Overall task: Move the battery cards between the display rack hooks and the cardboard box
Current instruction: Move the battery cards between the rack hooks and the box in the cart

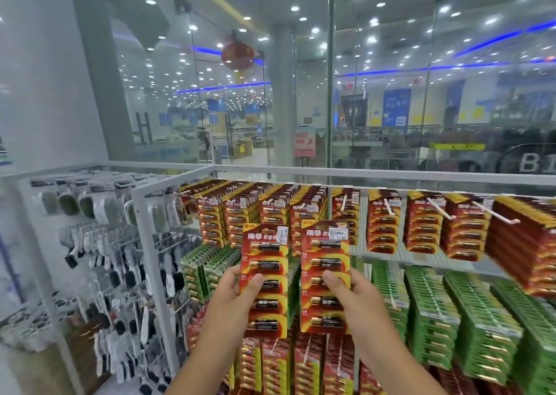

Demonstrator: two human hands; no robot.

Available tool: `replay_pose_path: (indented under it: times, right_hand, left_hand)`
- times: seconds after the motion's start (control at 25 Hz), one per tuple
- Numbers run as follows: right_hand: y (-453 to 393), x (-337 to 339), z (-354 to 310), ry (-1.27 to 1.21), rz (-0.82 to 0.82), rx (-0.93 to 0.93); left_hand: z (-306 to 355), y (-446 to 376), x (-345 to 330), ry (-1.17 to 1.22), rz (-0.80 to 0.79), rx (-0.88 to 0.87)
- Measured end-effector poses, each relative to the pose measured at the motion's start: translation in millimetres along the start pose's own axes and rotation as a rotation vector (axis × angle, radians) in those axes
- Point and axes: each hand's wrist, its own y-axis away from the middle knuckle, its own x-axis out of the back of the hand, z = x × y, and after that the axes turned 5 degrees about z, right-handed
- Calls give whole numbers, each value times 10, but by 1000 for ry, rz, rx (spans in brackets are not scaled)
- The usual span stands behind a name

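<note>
Hands up before the display rack (pixel 301 172): my left hand (pixel 237 289) grips one red battery card (pixel 264 277), my right hand (pixel 350 292) another red battery card (pixel 326 274), fingers curled round each, both upright, side by side.

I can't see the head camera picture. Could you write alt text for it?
Two bare hands each hold up a red battery card: the left hand grips one card, the right hand another. Behind them, a white display rack has hooks packed with red cards above and green cards below, with a glass wall beyond.
</note>
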Motion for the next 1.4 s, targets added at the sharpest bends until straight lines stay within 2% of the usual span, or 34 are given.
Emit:
replay_pose_path:
  times: [0.44, 0.56, 0.92, 1.04, 1.24, 1.4]
  right_hand:
    - [-1298, -573, 228, 47, 118, -57]
    - [-1443, -716, 287, 46, 178, -60]
    - [-1572, -963, 338, 47, 297, -60]
    - [-1659, -997, 349, 80, 325, -59]
    - [-1897, -971, 380, 245, 294, 3]
    - [-2054, -945, 464, 321, 364, 82]
  left_hand:
    - [-266, -1576, -125, -144, 16, -42]
    - [-361, -1883, -110, -138, -21, -52]
    - [-493, -2262, -113, 5, -166, 85]
    - [-506, -2372, -139, -99, -188, 61]
    - [-574, -2576, -256, -281, -122, -56]
    - [-608, -2689, -334, -373, -131, -98]
